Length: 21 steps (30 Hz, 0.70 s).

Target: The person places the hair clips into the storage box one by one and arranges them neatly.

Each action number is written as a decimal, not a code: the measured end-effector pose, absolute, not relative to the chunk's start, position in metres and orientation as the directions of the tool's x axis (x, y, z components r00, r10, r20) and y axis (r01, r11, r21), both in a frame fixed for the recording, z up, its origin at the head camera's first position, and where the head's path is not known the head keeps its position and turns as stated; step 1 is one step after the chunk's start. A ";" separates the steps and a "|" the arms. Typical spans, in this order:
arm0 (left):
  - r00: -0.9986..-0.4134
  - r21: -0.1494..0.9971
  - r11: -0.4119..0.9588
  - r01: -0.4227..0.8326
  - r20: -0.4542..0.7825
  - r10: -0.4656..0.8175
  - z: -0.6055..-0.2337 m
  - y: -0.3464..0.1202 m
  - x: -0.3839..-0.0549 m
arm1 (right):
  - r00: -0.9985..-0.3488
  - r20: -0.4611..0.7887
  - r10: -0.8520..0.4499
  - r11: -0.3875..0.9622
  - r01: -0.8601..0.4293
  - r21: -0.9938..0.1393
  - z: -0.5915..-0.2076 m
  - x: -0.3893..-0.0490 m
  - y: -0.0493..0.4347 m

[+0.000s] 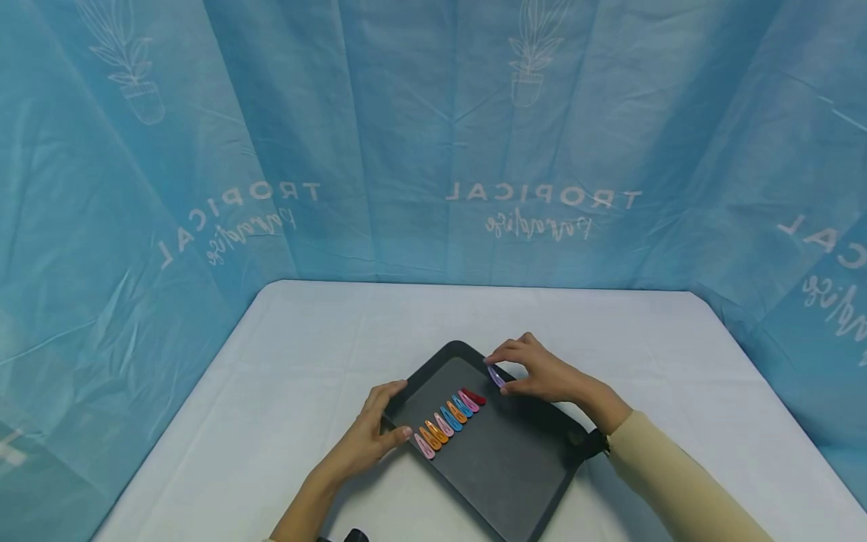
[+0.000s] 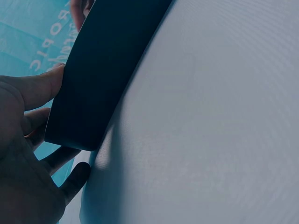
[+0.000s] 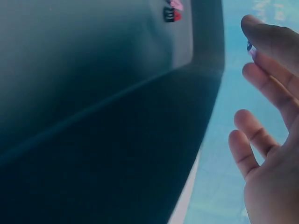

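A dark grey tray lies at a slant on the table. Inside it runs a diagonal row of several snap hair clips, from a pink clip at the near left, past orange and blue ones, to a red clip. My left hand grips the tray's left corner, its thumb at the rim beside the pink clip and its fingers spread along the other side. Over the tray's far right rim, my right hand pinches a purple hair clip between thumb and fingers, apart from the row.
White cloth covers the table around the tray. Blue printed curtains hang behind and at both sides. A black strap circles the right wrist, close over the tray's right corner. The tray's raised wall fills much of the right wrist view.
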<state>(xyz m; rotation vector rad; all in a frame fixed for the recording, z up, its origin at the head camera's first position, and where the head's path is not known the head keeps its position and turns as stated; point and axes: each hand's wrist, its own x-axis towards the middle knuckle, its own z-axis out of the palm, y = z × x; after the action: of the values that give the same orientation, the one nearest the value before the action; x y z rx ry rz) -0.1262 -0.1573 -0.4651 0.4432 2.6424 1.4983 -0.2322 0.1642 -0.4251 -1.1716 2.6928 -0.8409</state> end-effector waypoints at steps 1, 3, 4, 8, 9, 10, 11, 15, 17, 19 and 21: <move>-0.955 0.849 0.482 0.215 0.080 0.285 -0.465 -0.157 -0.126 | -0.696 0.123 -0.708 0.557 -0.657 -0.508 -0.426 -0.234 0.162; -0.952 0.847 0.481 0.225 0.086 0.293 -0.465 -0.158 -0.127 | -0.683 0.100 -0.724 0.558 -0.664 -0.498 -0.428 -0.238 0.158; -0.951 0.847 0.481 0.227 0.086 0.296 -0.465 -0.158 -0.127 | -0.677 0.089 -0.731 0.559 -0.669 -0.490 -0.429 -0.239 0.156; -0.951 0.844 0.484 0.231 0.090 0.296 -0.465 -0.158 -0.127 | -0.653 0.053 -0.756 0.558 -0.684 -0.469 -0.433 -0.244 0.151; -0.952 0.845 0.485 0.228 0.089 0.293 -0.465 -0.158 -0.127 | -0.648 0.046 -0.760 0.558 -0.687 -0.465 -0.434 -0.245 0.149; -0.953 0.844 0.486 0.226 0.089 0.290 -0.465 -0.158 -0.127 | -0.645 0.039 -0.763 0.559 -0.690 -0.459 -0.435 -0.246 0.148; -0.954 0.845 0.484 0.225 0.090 0.287 -0.466 -0.158 -0.127 | -0.640 0.032 -0.768 0.559 -0.694 -0.453 -0.436 -0.246 0.147; -0.957 0.850 0.482 0.213 0.081 0.280 -0.465 -0.157 -0.126 | -0.621 0.012 -0.784 0.560 -0.715 -0.420 -0.441 -0.249 0.143; -0.958 0.855 0.477 0.204 0.074 0.278 -0.466 -0.157 -0.127 | -0.613 0.003 -0.790 0.560 -0.723 -0.404 -0.444 -0.251 0.141; -0.958 0.856 0.475 0.202 0.072 0.278 -0.466 -0.157 -0.127 | -0.607 -0.005 -0.795 0.562 -0.733 -0.384 -0.446 -0.252 0.140; -0.959 0.858 0.474 0.198 0.068 0.277 -0.466 -0.157 -0.127 | -0.601 -0.013 -0.799 0.565 -0.743 -0.359 -0.448 -0.253 0.140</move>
<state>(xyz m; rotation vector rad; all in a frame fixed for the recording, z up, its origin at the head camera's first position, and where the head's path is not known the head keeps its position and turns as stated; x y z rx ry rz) -0.1269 -0.1571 -0.4660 0.4238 2.6274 1.5133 -0.2532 0.1397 -0.4478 -1.3047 2.6217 -0.4778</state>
